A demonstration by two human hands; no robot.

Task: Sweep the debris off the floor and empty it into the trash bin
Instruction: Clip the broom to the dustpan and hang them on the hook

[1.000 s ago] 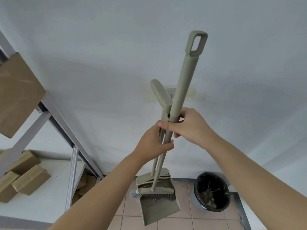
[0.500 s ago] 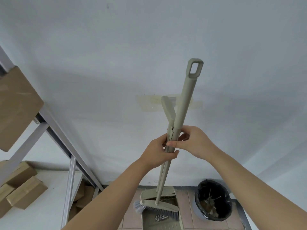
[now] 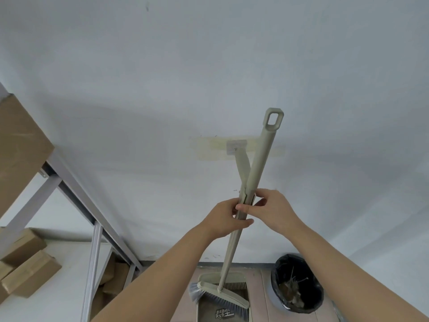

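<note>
I hold a beige broom (image 3: 261, 159) and its matching long-handled dustpan (image 3: 224, 305) upright against the white wall. My left hand (image 3: 224, 218) grips the two handles where they meet. My right hand (image 3: 271, 211) pinches the broom handle at the clip just above it. The broom's grey bristles (image 3: 209, 296) sit across the dustpan's mouth near the tiled floor. The dustpan's handle top (image 3: 242, 159) leans to the left of the broom handle, under a wall hook (image 3: 236, 146). A trash bin (image 3: 298, 283) with a black liner and debris inside stands to the right.
A grey metal shelf rack (image 3: 92, 228) holding cardboard boxes (image 3: 27, 273) fills the left side. More boxes (image 3: 113, 277) lie under the rack near the floor. The wall is directly ahead of the broom.
The broom and dustpan have come down lower along the wall, and the dustpan's handle top now leans further away from the broom handle. Both hands keep their hold.
</note>
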